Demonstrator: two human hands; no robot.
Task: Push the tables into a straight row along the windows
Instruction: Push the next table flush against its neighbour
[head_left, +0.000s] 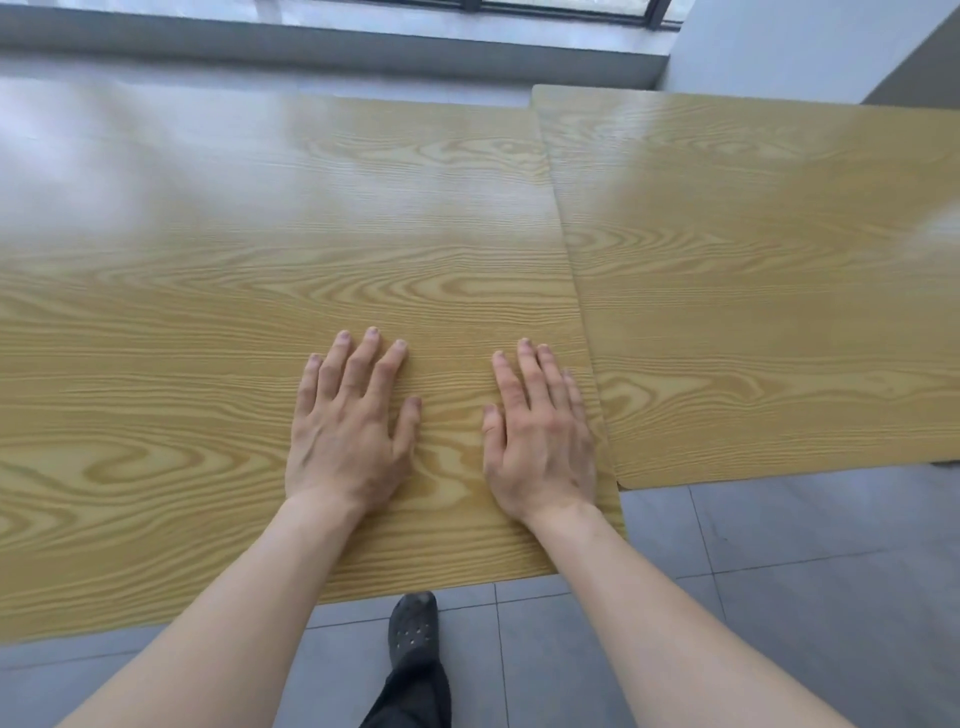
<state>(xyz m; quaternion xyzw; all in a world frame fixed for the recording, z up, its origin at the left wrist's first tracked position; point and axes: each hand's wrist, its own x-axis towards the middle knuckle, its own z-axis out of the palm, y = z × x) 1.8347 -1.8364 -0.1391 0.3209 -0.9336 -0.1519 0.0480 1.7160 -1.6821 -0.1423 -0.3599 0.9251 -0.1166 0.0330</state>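
Two light wood-grain tables stand side by side below the window. The near table (208, 322) fills the left and middle of the view. The second table (769, 291) touches its right side and sits further towards the window, so their near edges are out of line. My left hand (353, 431) lies flat on the near table, palm down, fingers apart. My right hand (540, 436) lies flat beside it, close to the seam between the tables. Neither hand holds anything.
A grey window sill (332, 47) and window frame run along the far side. A white wall corner (779, 47) stands at the far right. Grey floor tiles (779, 597) lie below, and my foot in a dark shoe (413, 629) stands under the near table's edge.
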